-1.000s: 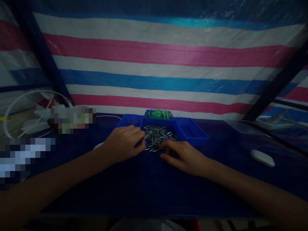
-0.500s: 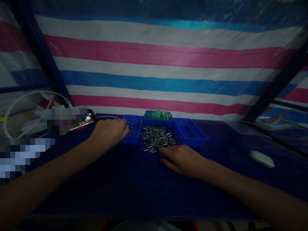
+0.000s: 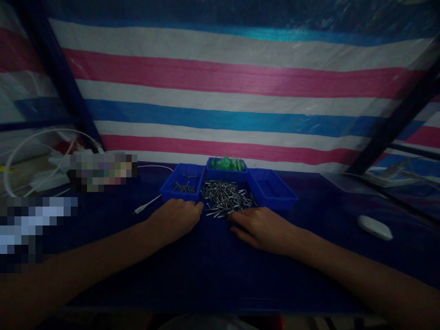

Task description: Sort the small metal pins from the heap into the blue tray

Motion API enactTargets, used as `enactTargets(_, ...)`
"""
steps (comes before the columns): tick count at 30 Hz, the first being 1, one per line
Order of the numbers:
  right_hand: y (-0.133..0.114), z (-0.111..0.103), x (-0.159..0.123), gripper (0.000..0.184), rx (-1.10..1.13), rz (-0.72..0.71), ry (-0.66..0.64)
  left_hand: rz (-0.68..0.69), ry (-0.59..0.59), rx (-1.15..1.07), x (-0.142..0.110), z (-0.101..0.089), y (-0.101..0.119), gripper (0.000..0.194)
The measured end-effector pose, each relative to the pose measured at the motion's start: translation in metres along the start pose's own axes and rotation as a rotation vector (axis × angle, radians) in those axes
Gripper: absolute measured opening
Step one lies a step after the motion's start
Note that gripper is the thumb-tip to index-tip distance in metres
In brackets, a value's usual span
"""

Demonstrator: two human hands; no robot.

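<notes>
Two hands at work over the desk (image 3: 220,270), and between them sits the pile (image 3: 225,197), a heap of thin, shiny metal pins right at the centre, spread loose on the blue surface! Left hand (image 3: 175,219) is down in front of the left tray (image 3: 181,196), fingers curled in, tips by that tray's near corner and close to the pile's left edge; whether they grip a pin, I cannot tell. Over to the right hand (image 3: 261,228): it's at the pile's near right edge, fingers bent, tips in against the pins, thumb a little apart below, and again no telling if anything is pinched there. Inside the left tray lie a few scattered pins (image 3: 185,187). Behind the pile, the far tray (image 3: 227,175) holds green bags (image 3: 225,163), with the right tray (image 3: 273,188) angled alongside. A white cable (image 3: 147,205) lies beside the left tray, and well off to the right rests a white case (image 3: 374,228)
</notes>
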State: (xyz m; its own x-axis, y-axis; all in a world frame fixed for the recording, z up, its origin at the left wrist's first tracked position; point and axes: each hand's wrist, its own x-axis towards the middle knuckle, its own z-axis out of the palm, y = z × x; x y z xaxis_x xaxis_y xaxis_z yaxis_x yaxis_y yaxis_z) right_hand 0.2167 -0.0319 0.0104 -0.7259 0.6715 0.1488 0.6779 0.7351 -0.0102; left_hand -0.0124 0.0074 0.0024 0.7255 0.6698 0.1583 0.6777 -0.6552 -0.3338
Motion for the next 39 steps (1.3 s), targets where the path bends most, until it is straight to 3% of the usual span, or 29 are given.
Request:
enactTargets(8,0.000,-0.001,0.000,0.011,0.004,0.002,-0.011,-0.057,-0.069,-0.009,0.000,-0.001,0.005,0.032)
enactTargets(14,0.001,-0.001,-0.001,0.011,0.015,0.001,-0.018,-0.076,-0.077,-0.016,0.002,0.002,0.003,0.030)
enactTargets(25,0.000,0.001,0.001,0.013,0.022,-0.004,-0.008,-0.109,-0.106,-0.058,0.014,-0.002,0.008,0.050)
enactTargets(39,0.001,0.000,0.000,0.012,-0.006,0.000,-0.039,-0.145,-0.131,-0.074,0.016,-0.001,0.008,0.042)
